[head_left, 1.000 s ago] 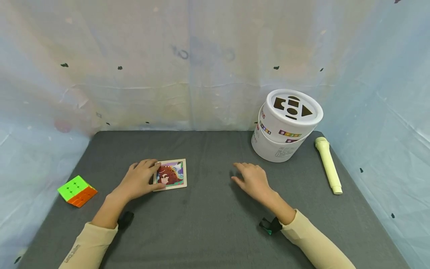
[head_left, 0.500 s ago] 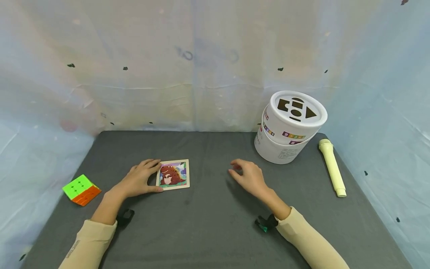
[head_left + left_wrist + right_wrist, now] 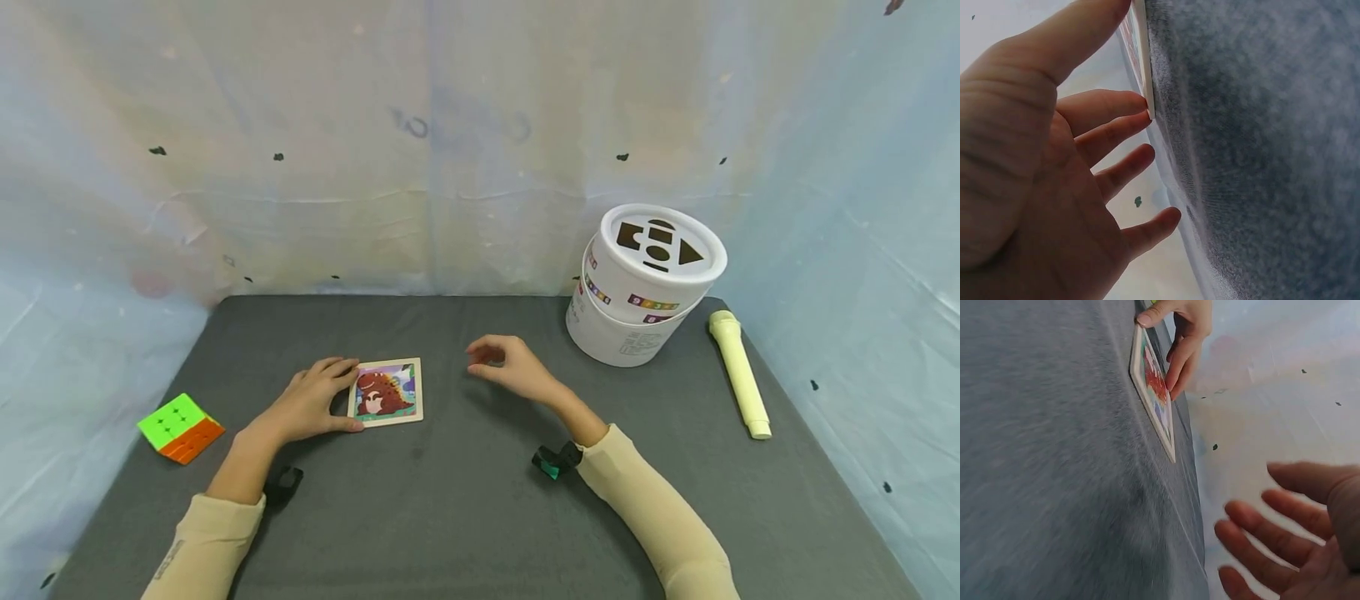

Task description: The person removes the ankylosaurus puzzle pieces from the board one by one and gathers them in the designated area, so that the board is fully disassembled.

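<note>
A small square dinosaur puzzle [image 3: 385,392] in a pale wooden frame lies flat on the grey cloth, left of the middle. My left hand [image 3: 311,402] holds it at its left side, thumb at the near corner and fingertips at the far one. From the left wrist view, the thumb and first fingers of that hand [image 3: 1054,156] meet the frame's edge while the other fingers spread free. My right hand [image 3: 513,367] hovers right of the puzzle, fingers loosely bent and holding nothing. The right wrist view shows the right hand [image 3: 1291,531] apart from the puzzle [image 3: 1154,387].
A puzzle cube [image 3: 181,428] with green and orange faces sits at the far left. At the back right stands a white bucket [image 3: 647,283] with shaped holes in its lid. A pale yellow microphone-shaped stick [image 3: 739,373] lies near the right edge. Plastic sheeting [image 3: 480,150] surrounds the table.
My right hand has moved left toward the puzzle, its fingers bending more. My left thumb has slid off the picture to the frame's near corner; the puzzle stays in place.
</note>
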The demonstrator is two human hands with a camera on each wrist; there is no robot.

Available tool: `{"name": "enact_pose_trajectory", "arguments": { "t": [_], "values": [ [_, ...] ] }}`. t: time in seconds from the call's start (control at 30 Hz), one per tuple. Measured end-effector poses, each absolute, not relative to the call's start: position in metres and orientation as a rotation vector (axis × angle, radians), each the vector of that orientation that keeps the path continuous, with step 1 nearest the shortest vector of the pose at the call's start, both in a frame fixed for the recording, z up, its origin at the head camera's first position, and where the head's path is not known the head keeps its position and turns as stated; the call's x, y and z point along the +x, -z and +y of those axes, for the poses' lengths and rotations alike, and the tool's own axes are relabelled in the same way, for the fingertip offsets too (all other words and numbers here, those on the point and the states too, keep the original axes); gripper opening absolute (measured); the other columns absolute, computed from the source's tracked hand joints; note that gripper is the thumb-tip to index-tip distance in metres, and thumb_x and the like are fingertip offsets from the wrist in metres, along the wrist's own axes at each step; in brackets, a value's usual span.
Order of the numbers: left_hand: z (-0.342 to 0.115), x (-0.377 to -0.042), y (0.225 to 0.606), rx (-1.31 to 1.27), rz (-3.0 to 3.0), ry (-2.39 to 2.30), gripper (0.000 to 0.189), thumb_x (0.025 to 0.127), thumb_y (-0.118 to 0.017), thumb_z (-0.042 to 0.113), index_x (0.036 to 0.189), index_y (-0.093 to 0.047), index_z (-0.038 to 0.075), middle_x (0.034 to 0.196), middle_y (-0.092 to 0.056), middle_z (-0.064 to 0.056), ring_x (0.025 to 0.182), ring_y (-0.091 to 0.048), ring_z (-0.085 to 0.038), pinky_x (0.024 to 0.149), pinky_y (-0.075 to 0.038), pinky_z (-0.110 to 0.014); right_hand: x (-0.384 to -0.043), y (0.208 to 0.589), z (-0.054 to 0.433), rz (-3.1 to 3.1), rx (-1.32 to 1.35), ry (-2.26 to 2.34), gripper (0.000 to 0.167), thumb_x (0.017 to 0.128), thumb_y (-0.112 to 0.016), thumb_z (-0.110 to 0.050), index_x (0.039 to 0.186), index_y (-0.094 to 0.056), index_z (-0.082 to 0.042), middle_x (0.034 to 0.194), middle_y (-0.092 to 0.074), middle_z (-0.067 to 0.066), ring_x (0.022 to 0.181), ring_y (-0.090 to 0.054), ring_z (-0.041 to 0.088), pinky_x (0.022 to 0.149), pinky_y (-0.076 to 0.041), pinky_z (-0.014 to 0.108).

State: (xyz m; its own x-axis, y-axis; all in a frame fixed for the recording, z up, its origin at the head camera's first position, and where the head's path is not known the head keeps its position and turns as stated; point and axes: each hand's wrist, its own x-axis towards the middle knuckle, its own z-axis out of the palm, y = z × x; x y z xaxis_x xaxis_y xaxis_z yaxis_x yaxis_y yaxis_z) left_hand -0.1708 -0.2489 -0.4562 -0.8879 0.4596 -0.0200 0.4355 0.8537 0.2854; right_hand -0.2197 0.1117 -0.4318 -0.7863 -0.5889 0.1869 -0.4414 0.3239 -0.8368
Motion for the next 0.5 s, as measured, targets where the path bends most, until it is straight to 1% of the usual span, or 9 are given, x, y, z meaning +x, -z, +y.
{"name": "enact_pose_trajectory", "arguments": {
  "t": [0.2,0.37,0.5],
  "values": [
    [-0.25,-0.17,0.459,0.719,2.939,-0.427,0.099,0.077,-0.081,0.054,0.147,-0.044,-0.005,0.153,-0.039,-0.025,0.138,-0.031,-0.047,0.099,-0.028,-0.075,-0.235,0.434,0.084,2.337,-1.048,1.444,0.032,0.093,-0.071,-0.007,0.122,-0.065,0.004,0.111,-0.069,0.018,0.1,-0.065,0.023,0.088,-0.053,0.038],
    [-0.253,-0.17,0.461,0.72,2.927,-0.463,0.096,0.08,-0.079,0.053,0.148,-0.042,-0.004,0.154,-0.037,-0.024,0.138,-0.031,-0.046,0.099,-0.028,-0.075,-0.245,0.43,0.058,2.245,-1.057,1.399,0.036,0.094,-0.07,-0.007,0.126,-0.062,0.008,0.116,-0.066,0.023,0.102,-0.065,0.025,0.09,-0.053,0.04],
    [-0.254,-0.172,0.461,0.714,2.917,-0.473,0.095,0.081,-0.078,0.052,0.149,-0.042,-0.003,0.155,-0.036,-0.024,0.139,-0.031,-0.046,0.1,-0.028,-0.075,-0.251,0.429,0.038,2.185,-1.079,1.392,0.036,0.093,-0.069,-0.005,0.126,-0.061,0.009,0.117,-0.065,0.027,0.102,-0.065,0.025,0.089,-0.054,0.037]
  ]
}}
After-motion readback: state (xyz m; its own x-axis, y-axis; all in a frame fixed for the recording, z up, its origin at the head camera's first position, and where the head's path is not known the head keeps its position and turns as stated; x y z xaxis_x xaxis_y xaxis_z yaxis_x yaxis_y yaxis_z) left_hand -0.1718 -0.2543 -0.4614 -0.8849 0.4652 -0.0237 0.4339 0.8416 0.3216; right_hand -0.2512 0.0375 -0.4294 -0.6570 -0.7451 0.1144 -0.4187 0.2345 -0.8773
